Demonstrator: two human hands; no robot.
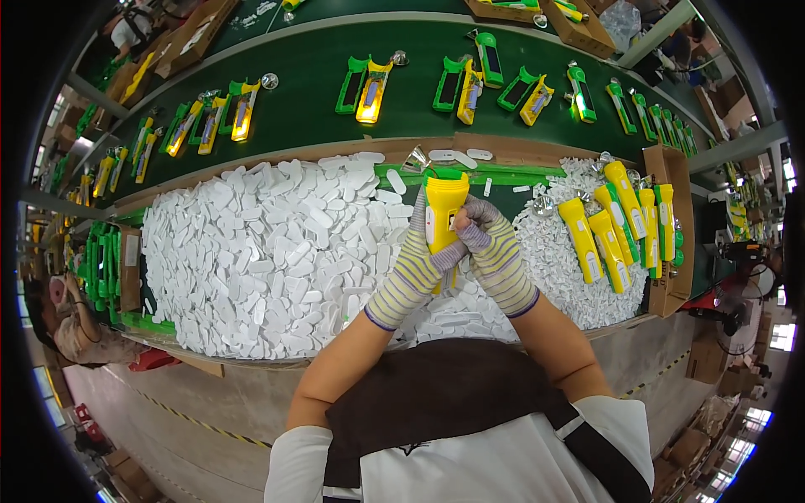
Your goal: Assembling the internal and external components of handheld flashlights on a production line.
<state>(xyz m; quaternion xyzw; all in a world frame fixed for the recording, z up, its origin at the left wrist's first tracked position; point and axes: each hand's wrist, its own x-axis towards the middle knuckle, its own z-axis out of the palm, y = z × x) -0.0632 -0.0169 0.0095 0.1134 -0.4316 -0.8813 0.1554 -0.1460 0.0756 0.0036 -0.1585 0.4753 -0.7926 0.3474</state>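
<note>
Yellow, stiff-looking plastic torch body (444, 210), probably light, sits clamped by our striped-gloved left hand (417, 272) while our right hand (495, 256) pinches its side.

Both hands raised together at centre, gloved and closed in a grip.

The left hand (417, 267) and right hand (495, 251) wear striped knit gloves and meet just above the near edge. Both bare forearms rise from the lower edge and converge, elbows spread apart. The left fingers (419, 220) point up; the right fingers (480, 220) curl inward, knuckles facing up.
</note>
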